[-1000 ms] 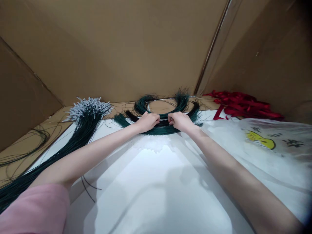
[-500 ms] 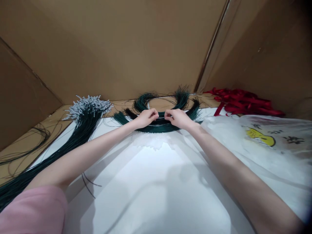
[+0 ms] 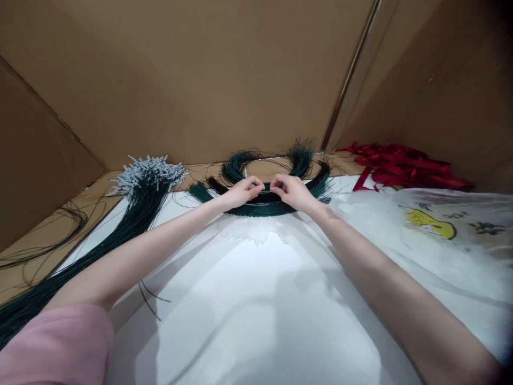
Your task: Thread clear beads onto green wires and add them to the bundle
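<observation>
My left hand (image 3: 243, 193) and my right hand (image 3: 294, 192) face each other at the back of the white work surface, fingertips pinched and a small gap apart. What lies in either pinch is too small to make out. Just under both hands are curved bundles of dark green wire (image 3: 262, 209), bent in an arc with their frayed ends up at both sides. A black wire bundle (image 3: 215, 186) lies among them, partly hidden by my hands. Small white pieces (image 3: 254, 229) are spread along the near side of the arc.
Long dark green stems (image 3: 134, 219) with white beaded tips (image 3: 150, 174) stretch along the left. Red ribbon (image 3: 412, 166) is heaped at the back right. A translucent plastic bag (image 3: 436, 262) with a yellow print lies on the right. Cardboard walls (image 3: 224, 80) close off the back and sides.
My right hand has shifted slightly left and up, and my left hand slightly right, so the fingertips are closer together. The wire bundles stay where they were.
</observation>
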The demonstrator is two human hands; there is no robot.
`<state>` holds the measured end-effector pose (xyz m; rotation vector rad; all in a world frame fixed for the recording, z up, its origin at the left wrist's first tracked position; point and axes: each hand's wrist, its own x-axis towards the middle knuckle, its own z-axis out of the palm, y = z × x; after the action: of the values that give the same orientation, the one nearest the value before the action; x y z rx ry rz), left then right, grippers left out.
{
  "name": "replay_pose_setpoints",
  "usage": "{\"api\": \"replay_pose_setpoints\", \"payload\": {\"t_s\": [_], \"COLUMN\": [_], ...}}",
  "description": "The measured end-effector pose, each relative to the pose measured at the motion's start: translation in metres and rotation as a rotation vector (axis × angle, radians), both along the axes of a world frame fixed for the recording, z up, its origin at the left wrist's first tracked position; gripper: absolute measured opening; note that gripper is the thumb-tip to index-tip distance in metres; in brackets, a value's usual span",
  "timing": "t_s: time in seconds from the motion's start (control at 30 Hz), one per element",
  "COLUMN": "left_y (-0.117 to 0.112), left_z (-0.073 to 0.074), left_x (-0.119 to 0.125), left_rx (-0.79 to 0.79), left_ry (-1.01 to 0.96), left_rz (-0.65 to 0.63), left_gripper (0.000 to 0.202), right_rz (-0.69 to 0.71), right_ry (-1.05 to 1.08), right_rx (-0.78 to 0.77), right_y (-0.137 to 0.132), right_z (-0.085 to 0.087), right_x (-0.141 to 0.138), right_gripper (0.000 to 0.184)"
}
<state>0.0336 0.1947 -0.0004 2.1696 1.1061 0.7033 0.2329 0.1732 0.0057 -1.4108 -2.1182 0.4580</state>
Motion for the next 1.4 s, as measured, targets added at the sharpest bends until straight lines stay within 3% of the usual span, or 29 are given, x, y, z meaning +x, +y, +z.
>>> {"api": "replay_pose_setpoints", "payload": {"t_s": [0.1, 0.3, 0.43, 0.7, 1.07, 1.4], "left_y": [0.000, -0.006, -0.019, -0.046, -0.064, -0.093], "left_z": [0.008, 0.029, 0.033, 0.033, 0.041, 0.051], "left_x": [-0.003, -0.003, -0.002, -0.009, -0.041, -0.093], "left_rx": [0.087, 0.203, 0.220, 0.202, 0.092, -0.040], "left_ry": [0.055, 0.135, 0.146, 0.146, 0.054, 0.003], "left_rz": [0.036, 0.090, 0.078, -0.013, -0.030, -0.029], "left_gripper": [0.016, 0.030, 0.031, 0.032, 0.033, 0.041], "right_rz": [-0.049, 0.027, -0.052, -0.127, -0.238, -0.432], "right_ry": [0.131, 0.339, 0.561, 0.898, 1.047, 1.280], "right_rx": [-0.058, -0.470, -0.558, -0.520, -0.371, -0.236], "right_y": [-0.009, -0.020, -0.016, -0.001, 0.010, 0.023], "right_z": [0.007, 0.009, 0.004, 0.003, -0.001, 0.022], "right_x": [-0.009, -0.039, -0.043, -0.030, -0.017, 0.023], "right_gripper": [0.029, 0.033, 0.028, 0.033, 0.034, 0.032]}}
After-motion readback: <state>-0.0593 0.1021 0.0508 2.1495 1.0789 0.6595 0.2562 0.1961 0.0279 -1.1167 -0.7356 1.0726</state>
